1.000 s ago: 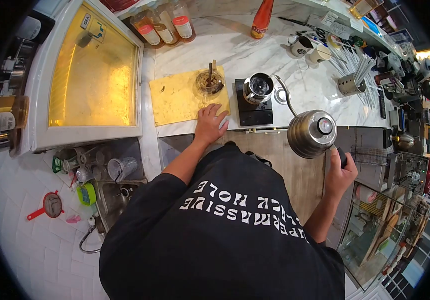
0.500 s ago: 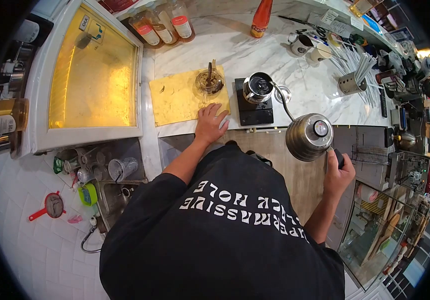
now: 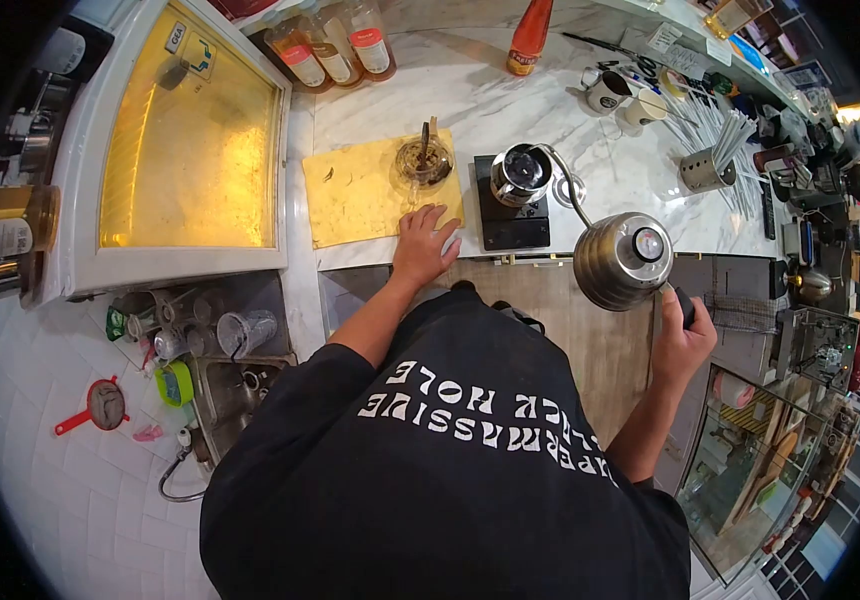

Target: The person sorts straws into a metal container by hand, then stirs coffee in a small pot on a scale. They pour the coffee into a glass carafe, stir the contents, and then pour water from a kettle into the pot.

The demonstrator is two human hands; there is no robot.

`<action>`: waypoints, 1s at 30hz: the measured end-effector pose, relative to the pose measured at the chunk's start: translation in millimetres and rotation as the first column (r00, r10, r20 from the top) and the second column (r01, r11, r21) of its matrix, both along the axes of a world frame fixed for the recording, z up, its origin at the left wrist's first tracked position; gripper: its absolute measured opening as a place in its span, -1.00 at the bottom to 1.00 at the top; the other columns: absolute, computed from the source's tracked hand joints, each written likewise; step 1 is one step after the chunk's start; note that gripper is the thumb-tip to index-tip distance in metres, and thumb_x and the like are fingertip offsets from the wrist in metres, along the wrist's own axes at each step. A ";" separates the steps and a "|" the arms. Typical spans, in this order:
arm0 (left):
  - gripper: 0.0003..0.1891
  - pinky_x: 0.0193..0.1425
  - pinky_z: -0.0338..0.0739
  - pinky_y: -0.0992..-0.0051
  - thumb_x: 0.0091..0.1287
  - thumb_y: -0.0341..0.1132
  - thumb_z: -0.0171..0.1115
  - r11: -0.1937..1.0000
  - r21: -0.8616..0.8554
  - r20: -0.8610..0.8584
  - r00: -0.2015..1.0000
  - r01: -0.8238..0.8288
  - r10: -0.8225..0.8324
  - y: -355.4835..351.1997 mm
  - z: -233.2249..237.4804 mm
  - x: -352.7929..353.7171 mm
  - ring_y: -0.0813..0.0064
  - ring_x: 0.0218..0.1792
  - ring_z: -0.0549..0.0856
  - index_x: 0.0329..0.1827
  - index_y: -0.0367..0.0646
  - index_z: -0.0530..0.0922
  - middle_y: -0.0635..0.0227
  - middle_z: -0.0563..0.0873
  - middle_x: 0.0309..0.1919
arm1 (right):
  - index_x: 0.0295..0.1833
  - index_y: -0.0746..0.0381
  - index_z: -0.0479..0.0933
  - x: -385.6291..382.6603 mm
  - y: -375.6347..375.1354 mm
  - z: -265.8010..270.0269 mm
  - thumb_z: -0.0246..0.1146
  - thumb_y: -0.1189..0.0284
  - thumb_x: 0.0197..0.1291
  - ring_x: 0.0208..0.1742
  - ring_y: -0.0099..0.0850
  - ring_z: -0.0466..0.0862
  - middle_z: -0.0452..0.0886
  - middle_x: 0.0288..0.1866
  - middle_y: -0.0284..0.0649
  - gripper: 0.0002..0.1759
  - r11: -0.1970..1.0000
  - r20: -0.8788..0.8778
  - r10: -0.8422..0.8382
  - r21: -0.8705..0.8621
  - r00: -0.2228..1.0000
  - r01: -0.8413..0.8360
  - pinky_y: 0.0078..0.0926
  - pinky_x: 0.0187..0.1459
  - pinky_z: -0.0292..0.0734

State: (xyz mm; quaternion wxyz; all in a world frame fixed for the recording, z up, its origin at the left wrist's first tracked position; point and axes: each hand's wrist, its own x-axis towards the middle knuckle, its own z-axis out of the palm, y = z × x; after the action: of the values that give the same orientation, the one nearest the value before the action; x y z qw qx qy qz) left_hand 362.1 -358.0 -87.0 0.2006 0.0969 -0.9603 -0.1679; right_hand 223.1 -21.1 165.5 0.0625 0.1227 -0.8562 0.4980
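Observation:
My right hand [image 3: 683,335] grips the black handle of a steel gooseneck kettle [image 3: 623,259], held in the air off the counter's edge. Its thin spout curves up over a metal dripper [image 3: 520,173] that stands on a black scale [image 3: 512,213]. My left hand [image 3: 424,245] lies flat, fingers spread, on the near edge of the marble counter [image 3: 490,100] beside the scale. Just beyond it a glass jar [image 3: 423,160] with tools stuck in it stands on a yellow cloth [image 3: 360,190].
A lit display case [image 3: 185,140] fills the left. Bottles [image 3: 335,50] and an orange bottle [image 3: 528,38] line the back. Cups [image 3: 605,92], a steel cup of straws [image 3: 705,165] and clutter crowd the right. A sink area [image 3: 200,350] lies lower left.
The kettle and my right hand shifted slightly left, then back right, with the spout staying over the dripper. My left hand has not moved.

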 end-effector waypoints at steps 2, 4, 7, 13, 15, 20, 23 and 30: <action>-0.62 0.44 0.33 0.00 0.30 -0.12 0.42 1.000 0.001 0.002 1.000 -0.001 0.001 -0.2 -0.3 0.5 0.09 0.40 0.52 0.16 0.03 0.73 0.17 0.62 0.30 | -0.40 0.31 0.51 -0.2 2.9 2.2 0.48 0.42 0.37 -0.43 -0.73 0.27 0.37 -0.49 -0.57 -0.65 1.000 -0.012 0.009 0.017 1.000 -0.009 -0.62 -0.42 0.14; -0.62 0.44 0.33 0.01 0.30 -0.12 0.43 1.000 -0.004 0.012 1.000 -0.001 0.001 0.0 -0.2 0.5 0.09 0.40 0.52 0.16 0.03 0.73 0.17 0.62 0.30 | -0.40 0.31 0.52 -0.1 5.7 1.8 0.48 0.43 0.38 -0.43 -0.73 0.28 0.37 -0.49 -0.57 -0.66 1.000 0.001 -0.003 -0.003 1.000 0.003 -0.63 -0.42 0.14; -0.62 0.44 0.33 0.01 0.30 -0.12 0.43 1.000 0.002 0.020 1.000 -0.007 0.007 0.3 -0.2 -0.3 0.10 0.40 0.52 0.15 0.03 0.73 0.17 0.62 0.31 | -0.39 0.31 0.52 2.1 9.8 1.1 0.47 0.43 0.38 -0.43 -0.73 0.28 0.37 -0.49 -0.57 -0.67 1.000 0.001 -0.015 -0.009 1.000 0.015 -0.62 -0.42 0.13; -0.62 0.42 0.34 0.01 0.29 -0.12 0.43 1.000 -0.016 -0.002 1.000 -0.003 0.003 0.2 -1.3 -0.5 0.10 0.40 0.52 0.15 0.03 0.73 0.17 0.62 0.30 | -0.41 0.31 0.50 9.0 14.4 1.9 0.47 0.44 0.37 -0.43 -0.71 0.28 0.36 -0.50 -0.56 -0.66 1.000 0.019 -0.027 0.013 0.999 0.026 -0.61 -0.43 0.13; -0.62 0.42 0.34 0.01 0.29 -0.12 0.43 1.000 -0.012 -0.004 1.000 -0.004 0.004 0.4 -1.1 -0.4 0.10 0.40 0.52 0.15 0.03 0.73 0.17 0.62 0.29 | -0.42 0.31 0.48 10.5 16.0 -0.3 0.47 0.44 0.36 -0.43 -0.71 0.28 0.36 -0.50 -0.55 -0.65 0.999 0.017 -0.028 0.027 0.999 0.027 -0.60 -0.43 0.13; -0.62 0.42 0.34 0.00 0.28 -0.13 0.44 1.000 -0.008 -0.009 1.000 -0.003 0.003 0.7 -1.5 -0.3 0.09 0.40 0.51 0.14 0.04 0.73 0.17 0.62 0.29 | -0.44 0.31 0.45 12.8 15.2 -5.0 0.47 0.44 0.35 -0.43 -0.69 0.27 0.34 -0.51 -0.53 -0.62 0.999 0.020 -0.008 0.043 1.000 0.007 -0.57 -0.43 0.14; -0.62 0.43 0.34 0.00 0.28 -0.13 0.44 1.000 -0.012 -0.012 1.000 -0.004 0.004 0.1 -3.0 0.0 0.09 0.40 0.51 0.14 0.03 0.73 0.17 0.62 0.29 | -0.44 0.31 0.45 12.1 14.2 -7.7 0.48 0.44 0.35 -0.43 -0.69 0.27 0.34 -0.52 -0.53 -0.61 0.999 0.044 -0.011 0.040 0.999 0.010 -0.57 -0.43 0.14; -0.61 0.43 0.33 -0.01 0.29 -0.12 0.44 1.000 -0.013 0.001 1.000 -0.004 0.004 -0.6 -3.1 0.0 0.08 0.41 0.51 0.16 0.03 0.72 0.16 0.62 0.30 | -0.44 0.31 0.46 8.1 7.6 -6.1 0.48 0.42 0.36 -0.43 -0.69 0.27 0.34 -0.52 -0.53 -0.61 1.000 0.049 -0.014 0.006 0.999 0.013 -0.58 -0.43 0.14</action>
State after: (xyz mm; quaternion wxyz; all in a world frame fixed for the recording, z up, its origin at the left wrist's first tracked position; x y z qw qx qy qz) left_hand 362.1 -358.6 -90.1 0.2008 0.0975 -0.9613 -0.1612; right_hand 231.1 -13.5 159.4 0.0446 0.1048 -0.8596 0.4981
